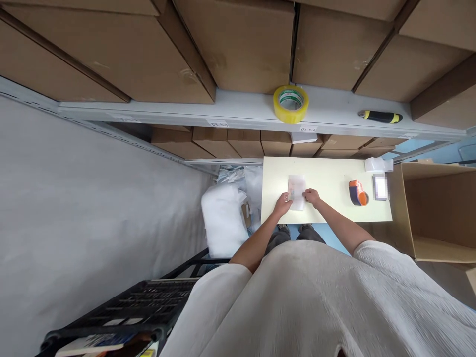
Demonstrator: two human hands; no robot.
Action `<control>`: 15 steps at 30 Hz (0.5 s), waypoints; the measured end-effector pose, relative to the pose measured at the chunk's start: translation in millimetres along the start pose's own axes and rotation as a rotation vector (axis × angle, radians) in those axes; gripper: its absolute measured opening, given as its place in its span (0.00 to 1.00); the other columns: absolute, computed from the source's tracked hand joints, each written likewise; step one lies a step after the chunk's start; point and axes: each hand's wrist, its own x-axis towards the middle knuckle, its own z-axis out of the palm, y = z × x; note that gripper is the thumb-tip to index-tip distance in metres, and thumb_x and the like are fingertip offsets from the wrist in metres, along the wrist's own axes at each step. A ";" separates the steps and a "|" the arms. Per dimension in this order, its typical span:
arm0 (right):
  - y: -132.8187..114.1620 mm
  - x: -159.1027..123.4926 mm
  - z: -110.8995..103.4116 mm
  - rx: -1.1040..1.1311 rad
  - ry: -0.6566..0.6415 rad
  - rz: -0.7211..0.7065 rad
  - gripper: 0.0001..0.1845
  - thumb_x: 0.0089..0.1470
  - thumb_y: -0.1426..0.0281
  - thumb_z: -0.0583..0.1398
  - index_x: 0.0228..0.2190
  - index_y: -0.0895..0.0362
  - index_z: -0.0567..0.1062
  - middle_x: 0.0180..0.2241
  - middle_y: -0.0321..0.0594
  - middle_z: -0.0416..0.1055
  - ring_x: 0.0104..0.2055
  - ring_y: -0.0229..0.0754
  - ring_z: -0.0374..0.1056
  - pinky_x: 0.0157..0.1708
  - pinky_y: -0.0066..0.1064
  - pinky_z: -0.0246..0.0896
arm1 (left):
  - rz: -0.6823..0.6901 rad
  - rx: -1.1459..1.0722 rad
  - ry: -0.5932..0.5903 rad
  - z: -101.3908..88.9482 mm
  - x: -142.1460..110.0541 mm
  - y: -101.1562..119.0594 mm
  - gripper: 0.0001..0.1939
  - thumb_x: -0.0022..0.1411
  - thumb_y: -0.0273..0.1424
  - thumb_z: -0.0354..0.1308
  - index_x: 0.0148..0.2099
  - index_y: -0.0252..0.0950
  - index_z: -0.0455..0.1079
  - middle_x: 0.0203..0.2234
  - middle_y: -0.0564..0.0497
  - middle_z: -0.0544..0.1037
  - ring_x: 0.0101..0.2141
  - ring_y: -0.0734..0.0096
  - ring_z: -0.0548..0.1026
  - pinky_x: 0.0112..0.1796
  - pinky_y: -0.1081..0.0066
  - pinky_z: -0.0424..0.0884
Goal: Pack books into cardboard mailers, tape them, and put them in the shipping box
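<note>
A small clear plastic packet (296,190) with something pale and reddish inside lies on the cream table (327,210). My left hand (283,204) grips the packet's left edge with bent fingers. My right hand (311,197) pinches its right edge. Both hands rest on the tabletop near its front edge.
An orange tape dispenser (357,193), a phone (380,187) and a roll of labels (377,164) lie on the table's right side. An open cardboard box (439,213) stands to the right. White bags (223,218) sit at the left. A yellow tape roll (290,103) and a utility knife (380,116) rest on the shelf (241,111).
</note>
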 end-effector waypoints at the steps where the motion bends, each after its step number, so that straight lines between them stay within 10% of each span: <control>1: -2.2 -0.7 1.2 0.009 0.002 0.011 0.10 0.44 0.67 0.67 0.25 0.52 0.69 0.22 0.33 0.68 0.28 0.40 0.66 0.30 0.30 0.65 | 0.001 -0.001 0.004 -2.7 0.7 -0.5 0.25 0.62 0.28 0.69 0.61 0.40 0.72 0.62 0.41 0.79 0.60 0.53 0.79 0.59 0.61 0.74; 15: -87.5 45.8 68.4 0.024 0.006 -0.058 0.06 0.44 0.67 0.64 0.27 0.52 0.71 0.26 0.32 0.70 0.30 0.39 0.65 0.31 0.28 0.62 | 0.210 0.150 0.330 -75.1 4.1 -5.3 0.26 0.67 0.26 0.60 0.66 0.38 0.70 0.65 0.38 0.71 0.67 0.50 0.71 0.68 0.54 0.65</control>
